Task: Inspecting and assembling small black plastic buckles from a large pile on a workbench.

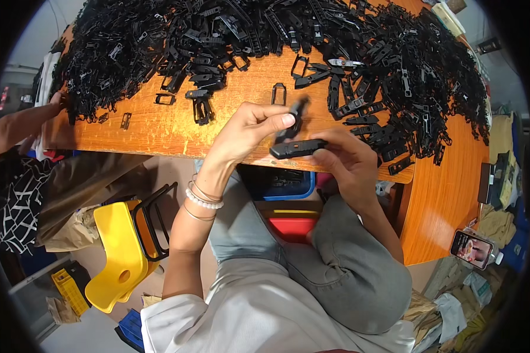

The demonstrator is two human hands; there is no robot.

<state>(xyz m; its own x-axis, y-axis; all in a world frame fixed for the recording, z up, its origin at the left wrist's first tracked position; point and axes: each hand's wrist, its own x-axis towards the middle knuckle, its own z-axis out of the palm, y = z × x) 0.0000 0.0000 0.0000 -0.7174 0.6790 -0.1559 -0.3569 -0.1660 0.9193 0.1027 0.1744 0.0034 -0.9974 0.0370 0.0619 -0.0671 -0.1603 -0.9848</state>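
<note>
My left hand (250,129) pinches a narrow black plastic piece (301,112) between thumb and finger, above the table's front edge. This piece is smeared by motion, so its details do not show. In my right hand (350,167) is a long flat black plastic clip (293,150), held level by its right end. The two pieces are close together; whether they touch I cannot tell. Just beyond my left fingers, a thin black rectangular frame (279,86) lies on the orange wooden table (250,79).
Large heaps of black plastic parts (129,44) line the table's far side and right. Another person's arm (23,129) reaches in at the left. A blue bin (285,195) sits below the table edge. There is a yellow chair (121,253) at lower left, and a phone (472,249) at right.
</note>
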